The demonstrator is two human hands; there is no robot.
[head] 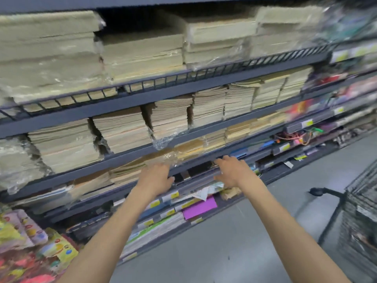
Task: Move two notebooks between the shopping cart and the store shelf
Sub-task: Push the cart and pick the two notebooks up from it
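From the head camera, both arms stretch forward to the store shelf (81, 167), and neither hand carries a notebook. The right hand (232, 172) is released, its fingers spread and straight, the tips touching or just short of the shelf lip. The left hand (157, 176) shows only its back, and its fingers bend over the rail out of sight, so I cannot tell whether they grip anything. Between the two hands, just beyond the fingertips, lie flat dark covers (200, 167) – most likely the notebooks, though blur makes that uncertain. Above the hands stand wrapped paper stacks (126, 129). The shopping cart (359, 211) sits to the right of the right hand, well apart, its contents too blurred to read. This looks like the reach for a pick from the shelf, early in the task. The next move calls for sliding fingers under a dark cover, pinching it with the thumb and drawing it clear of the lip – then swinging right towards the cart.
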